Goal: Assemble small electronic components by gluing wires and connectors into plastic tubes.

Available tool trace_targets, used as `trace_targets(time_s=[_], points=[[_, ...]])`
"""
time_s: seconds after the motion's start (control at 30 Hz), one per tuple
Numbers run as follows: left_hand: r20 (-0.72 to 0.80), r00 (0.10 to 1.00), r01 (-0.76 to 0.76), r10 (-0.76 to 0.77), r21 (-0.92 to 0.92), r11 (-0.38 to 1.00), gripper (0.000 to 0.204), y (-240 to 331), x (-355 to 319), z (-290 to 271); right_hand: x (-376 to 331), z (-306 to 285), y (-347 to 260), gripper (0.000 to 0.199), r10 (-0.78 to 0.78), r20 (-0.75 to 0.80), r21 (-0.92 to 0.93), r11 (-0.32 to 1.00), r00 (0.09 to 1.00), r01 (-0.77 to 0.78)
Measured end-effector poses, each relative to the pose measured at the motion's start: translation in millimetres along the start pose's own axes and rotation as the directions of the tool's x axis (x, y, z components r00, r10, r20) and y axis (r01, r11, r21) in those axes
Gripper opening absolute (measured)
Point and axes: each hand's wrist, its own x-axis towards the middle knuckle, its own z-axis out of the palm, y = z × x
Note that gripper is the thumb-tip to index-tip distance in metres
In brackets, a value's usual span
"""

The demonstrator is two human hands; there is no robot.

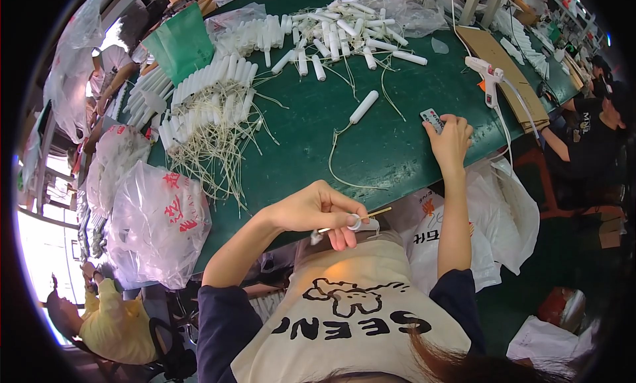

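My left hand (318,207) is closed in front of my body, below the table's near edge. Its fingers pinch a thin yellowish stick (380,212) together with a small white piece (363,225), whose exact kind I cannot make out. An orange glow falls on my shirt just below. At the near right of the green table (298,151), my right hand (452,141) grips a small grey remote control (432,120) with buttons. Between the hands, a single white tube (364,107) lies on the table, its pale wire (332,159) curving toward the near edge.
Stacked white tubes with tangled wires (212,141) lie at left, and a loose pile (338,35) at the back. A white glue gun (490,81) with its cord rests at right beside cardboard (497,65). Plastic bags (159,224) flank the table. Other people sit left and right.
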Motion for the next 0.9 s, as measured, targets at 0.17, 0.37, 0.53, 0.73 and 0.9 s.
trace_targets(time_s=[0.17, 0.37, 0.53, 0.73, 0.9], points=[[-0.039, 0.999, -0.007, 0.007, 0.002, 1.0, 0.024, 0, -1, 1, 3, 4, 7, 0.052, 0.067, 0.084, 0.084, 0.994, 0.994, -0.074], [-0.066, 0.998, 0.001, -0.002, -0.013, 1.0, 0.022, -1, 2, 2, 5, -3, 22, 0.056, -0.083, 0.147, 0.103, 0.992, 0.986, 0.069], [-0.067, 0.998, 0.005, -0.007, -0.03, 1.0, 0.022, -4, 5, 2, -10, -21, 16, 0.05, -0.033, 0.18, 0.352, 0.935, 0.983, -0.033], [-0.095, 0.995, 0.006, -0.008, -0.019, 1.0, 0.023, -6, 9, 4, -34, -67, -1, 0.03, -0.255, 0.464, 0.787, 0.559, 0.848, -0.263], [-0.112, 0.993, -0.027, 0.024, -0.029, 0.999, 0.024, -7, 4, 1, -49, -73, -15, 0.017, -0.462, 0.594, 0.802, 0.282, 0.659, -0.526]])
